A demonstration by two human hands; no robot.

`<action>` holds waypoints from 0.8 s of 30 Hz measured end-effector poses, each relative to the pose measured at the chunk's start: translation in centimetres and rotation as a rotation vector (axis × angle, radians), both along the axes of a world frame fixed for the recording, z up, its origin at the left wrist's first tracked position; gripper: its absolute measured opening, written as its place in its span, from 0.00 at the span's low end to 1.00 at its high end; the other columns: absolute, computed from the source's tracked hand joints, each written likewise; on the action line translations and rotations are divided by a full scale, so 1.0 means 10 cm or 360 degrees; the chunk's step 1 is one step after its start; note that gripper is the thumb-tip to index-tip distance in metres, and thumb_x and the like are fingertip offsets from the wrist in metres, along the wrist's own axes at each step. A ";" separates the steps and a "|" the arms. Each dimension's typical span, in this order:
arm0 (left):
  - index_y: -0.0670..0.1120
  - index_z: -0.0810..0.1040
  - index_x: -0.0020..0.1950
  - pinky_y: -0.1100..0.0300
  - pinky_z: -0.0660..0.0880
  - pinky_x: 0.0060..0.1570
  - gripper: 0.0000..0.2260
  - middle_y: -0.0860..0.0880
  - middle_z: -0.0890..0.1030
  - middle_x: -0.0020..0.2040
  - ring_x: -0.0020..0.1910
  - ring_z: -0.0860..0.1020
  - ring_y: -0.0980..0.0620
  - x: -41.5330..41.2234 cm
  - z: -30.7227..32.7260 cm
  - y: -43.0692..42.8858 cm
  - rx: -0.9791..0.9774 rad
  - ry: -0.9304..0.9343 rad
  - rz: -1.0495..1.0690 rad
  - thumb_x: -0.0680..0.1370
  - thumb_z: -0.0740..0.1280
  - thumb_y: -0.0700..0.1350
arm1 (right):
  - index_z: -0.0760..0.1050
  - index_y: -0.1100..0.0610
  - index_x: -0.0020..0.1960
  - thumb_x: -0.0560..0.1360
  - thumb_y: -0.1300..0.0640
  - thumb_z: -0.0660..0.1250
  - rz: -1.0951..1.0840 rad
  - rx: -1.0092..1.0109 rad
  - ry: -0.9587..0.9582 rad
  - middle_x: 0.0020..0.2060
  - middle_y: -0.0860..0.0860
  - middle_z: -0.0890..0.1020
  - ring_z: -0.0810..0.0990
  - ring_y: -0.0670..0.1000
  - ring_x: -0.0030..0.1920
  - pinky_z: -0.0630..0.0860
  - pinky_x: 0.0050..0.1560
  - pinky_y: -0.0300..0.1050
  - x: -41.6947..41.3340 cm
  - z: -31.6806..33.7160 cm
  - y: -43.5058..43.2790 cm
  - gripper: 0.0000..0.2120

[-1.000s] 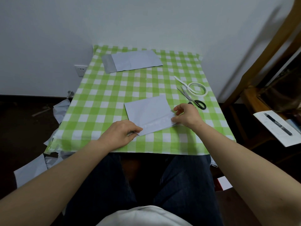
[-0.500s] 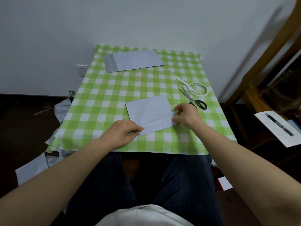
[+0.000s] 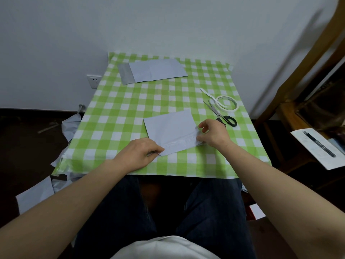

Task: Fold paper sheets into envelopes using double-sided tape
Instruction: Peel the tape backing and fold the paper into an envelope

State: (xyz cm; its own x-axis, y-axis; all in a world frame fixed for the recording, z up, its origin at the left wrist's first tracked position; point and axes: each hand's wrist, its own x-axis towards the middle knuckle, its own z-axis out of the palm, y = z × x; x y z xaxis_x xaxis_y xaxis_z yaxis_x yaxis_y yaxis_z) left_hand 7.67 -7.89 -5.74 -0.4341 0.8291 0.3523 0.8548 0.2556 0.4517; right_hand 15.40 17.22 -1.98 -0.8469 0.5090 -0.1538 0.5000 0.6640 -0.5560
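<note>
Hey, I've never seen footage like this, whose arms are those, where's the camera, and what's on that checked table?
No machine here: the arms belong to a person seated at a table, and the one camera sits on their head, looking forward and down. On the green checked cloth lies a folded paper sheet; the left hand pinches its near left corner and the right hand holds its right edge. To the right lie scissors and a tape roll with a loose end. At the far end rests what looks like a finished envelope.
</note>
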 end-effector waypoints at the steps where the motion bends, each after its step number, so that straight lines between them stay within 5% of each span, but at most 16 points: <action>1: 0.45 0.85 0.47 0.59 0.80 0.40 0.09 0.51 0.84 0.41 0.41 0.81 0.52 0.00 0.00 0.00 -0.0009 0.0007 -0.0002 0.69 0.69 0.42 | 0.75 0.58 0.59 0.69 0.63 0.69 0.0003 0.0003 -0.0004 0.47 0.49 0.76 0.75 0.51 0.43 0.75 0.43 0.44 0.00 0.00 0.00 0.18; 4: 0.45 0.85 0.47 0.58 0.80 0.41 0.09 0.51 0.84 0.41 0.42 0.81 0.53 0.00 0.00 0.01 -0.0031 0.0009 -0.0002 0.69 0.70 0.41 | 0.74 0.58 0.60 0.70 0.63 0.69 0.0020 0.0022 -0.0018 0.49 0.51 0.77 0.74 0.51 0.43 0.72 0.38 0.41 0.00 0.00 -0.01 0.18; 24: 0.44 0.85 0.47 0.59 0.79 0.42 0.09 0.51 0.84 0.41 0.41 0.82 0.51 0.01 0.03 0.00 -0.0038 -0.0003 -0.0021 0.70 0.69 0.42 | 0.72 0.58 0.64 0.73 0.63 0.64 0.0087 0.0208 -0.0074 0.58 0.55 0.76 0.76 0.55 0.56 0.73 0.47 0.44 0.01 0.03 -0.10 0.19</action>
State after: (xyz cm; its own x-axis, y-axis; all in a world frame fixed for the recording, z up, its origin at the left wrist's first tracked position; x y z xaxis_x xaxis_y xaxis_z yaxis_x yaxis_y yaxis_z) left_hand 7.77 -7.87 -5.47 -0.4238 0.8429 0.3314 0.8573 0.2553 0.4470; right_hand 15.46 16.27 -1.66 -0.8673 0.4808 -0.1290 0.4846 0.7561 -0.4398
